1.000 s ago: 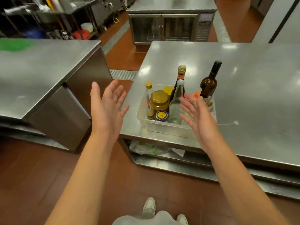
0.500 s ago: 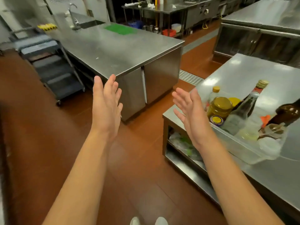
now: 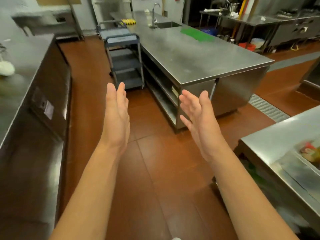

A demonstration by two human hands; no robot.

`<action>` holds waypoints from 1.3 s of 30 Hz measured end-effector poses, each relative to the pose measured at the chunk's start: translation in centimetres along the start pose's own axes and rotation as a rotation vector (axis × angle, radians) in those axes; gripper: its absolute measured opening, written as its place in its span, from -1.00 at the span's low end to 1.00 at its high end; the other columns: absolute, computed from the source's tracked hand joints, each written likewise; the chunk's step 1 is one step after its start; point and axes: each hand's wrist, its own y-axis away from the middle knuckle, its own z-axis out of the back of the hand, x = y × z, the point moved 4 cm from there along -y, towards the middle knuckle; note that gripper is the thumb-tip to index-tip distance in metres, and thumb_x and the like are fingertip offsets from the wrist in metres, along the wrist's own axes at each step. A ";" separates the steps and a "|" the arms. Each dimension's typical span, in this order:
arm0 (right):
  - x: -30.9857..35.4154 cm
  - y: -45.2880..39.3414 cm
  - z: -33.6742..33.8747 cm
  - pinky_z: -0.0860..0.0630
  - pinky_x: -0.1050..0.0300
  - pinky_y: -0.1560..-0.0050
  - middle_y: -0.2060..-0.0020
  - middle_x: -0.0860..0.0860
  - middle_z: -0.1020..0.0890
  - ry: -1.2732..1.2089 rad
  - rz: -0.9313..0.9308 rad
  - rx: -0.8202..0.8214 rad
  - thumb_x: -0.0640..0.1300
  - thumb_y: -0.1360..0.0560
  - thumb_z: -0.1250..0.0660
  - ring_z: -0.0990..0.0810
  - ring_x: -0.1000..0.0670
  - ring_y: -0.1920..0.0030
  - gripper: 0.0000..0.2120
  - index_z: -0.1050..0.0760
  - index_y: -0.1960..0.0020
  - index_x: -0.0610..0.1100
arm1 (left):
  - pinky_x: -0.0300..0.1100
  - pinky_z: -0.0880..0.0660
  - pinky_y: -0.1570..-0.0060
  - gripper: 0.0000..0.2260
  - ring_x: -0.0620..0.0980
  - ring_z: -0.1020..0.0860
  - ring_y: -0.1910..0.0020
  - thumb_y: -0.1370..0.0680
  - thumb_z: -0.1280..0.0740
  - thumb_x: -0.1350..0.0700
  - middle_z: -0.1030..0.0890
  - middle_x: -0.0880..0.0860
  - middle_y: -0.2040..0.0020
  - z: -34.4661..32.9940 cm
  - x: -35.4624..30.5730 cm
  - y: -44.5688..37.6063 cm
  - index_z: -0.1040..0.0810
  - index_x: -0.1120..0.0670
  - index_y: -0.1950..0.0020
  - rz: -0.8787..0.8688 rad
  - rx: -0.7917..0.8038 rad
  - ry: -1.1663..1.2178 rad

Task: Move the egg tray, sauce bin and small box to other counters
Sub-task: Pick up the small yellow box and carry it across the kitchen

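Both hands are raised over the floor with straight fingers, palms facing each other, each grip empty: the left hand [image 3: 116,116] and the right hand [image 3: 201,121] are apart. The sauce bin [image 3: 310,154], blurred, sits on the table [image 3: 277,141] at the far right, well apart from the right hand.
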 end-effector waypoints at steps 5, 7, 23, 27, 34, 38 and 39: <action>-0.3 -2.3 -8.1 -0.17 -0.04 -0.56 -0.54 0.17 -0.31 -0.001 0.001 0.134 0.42 -0.49 0.13 -0.26 0.15 -0.53 -0.28 -0.23 -0.56 0.17 | 0.07 0.11 -0.57 -0.20 -0.20 -0.07 -0.58 -0.43 0.10 -0.50 -0.08 -0.15 -0.63 7.4 -0.8 0.5 -0.07 -0.19 -0.62 -0.007 -0.113 0.000; -0.3 -3.3 -10.9 -0.15 -0.03 -0.57 -0.55 0.16 -0.30 -0.012 0.003 0.192 0.41 -0.47 0.13 -0.24 0.14 -0.53 -0.25 -0.20 -0.57 0.15 | 0.06 0.09 -0.57 -0.20 -0.20 -0.10 -0.58 -0.43 0.09 -0.48 -0.10 -0.15 -0.63 10.3 -1.5 0.9 -0.08 -0.18 -0.62 -0.036 -0.204 0.020; 1.6 -9.4 -29.9 -0.15 0.12 -0.50 -0.54 0.16 -0.32 -0.178 -0.018 0.834 0.35 -0.60 0.13 -0.24 0.16 -0.53 -0.37 -0.21 -0.58 0.11 | 0.11 0.03 -0.56 -0.24 -0.12 -0.19 -0.57 -0.47 0.08 -0.41 -0.17 -0.10 -0.62 25.3 -9.5 7.0 -0.13 -0.12 -0.62 -0.255 -0.947 -0.103; 2.4 -10.8 -30.6 -0.19 0.09 -0.51 -0.49 0.18 -0.39 -0.258 -0.008 0.911 0.38 -0.48 0.04 -0.29 0.19 -0.50 -0.28 -0.25 -0.56 0.10 | 0.12 -0.02 -0.57 -0.23 -0.11 -0.26 -0.54 -0.46 0.07 -0.42 -0.25 -0.10 -0.60 24.8 -10.2 6.7 -0.18 -0.11 -0.61 -0.248 -1.002 -0.131; 2.7 -14.3 -31.6 -0.28 0.07 -0.49 -0.41 0.19 -0.49 -0.342 -0.004 0.931 0.30 -0.54 -0.04 -0.39 0.22 -0.43 -0.37 -0.32 -0.52 0.06 | 0.07 -0.08 -0.55 -0.25 -0.13 -0.30 -0.52 -0.47 0.06 -0.40 -0.30 -0.10 -0.57 23.1 -10.3 5.8 -0.24 -0.10 -0.59 -0.259 -1.118 -0.160; 2.2 -15.2 -31.9 -0.28 0.06 -0.50 -0.41 0.18 -0.49 -0.324 -0.025 0.969 0.31 -0.52 -0.04 -0.39 0.23 -0.42 -0.36 -0.32 -0.52 0.06 | 0.10 -0.08 -0.56 -0.29 -0.12 -0.29 -0.52 -0.52 0.09 -0.39 -0.29 -0.08 -0.58 22.9 -9.6 5.2 -0.23 -0.09 -0.59 -0.267 -1.156 -0.158; 2.1 -15.3 -32.1 -0.27 0.05 -0.51 -0.41 0.18 -0.48 -0.318 -0.025 0.974 0.31 -0.54 -0.03 -0.39 0.22 -0.42 -0.36 -0.31 -0.53 0.06 | 0.10 -0.08 -0.56 -0.29 -0.11 -0.29 -0.52 -0.53 0.10 -0.39 -0.29 -0.07 -0.58 22.9 -9.5 5.0 -0.23 -0.09 -0.60 -0.267 -1.159 -0.157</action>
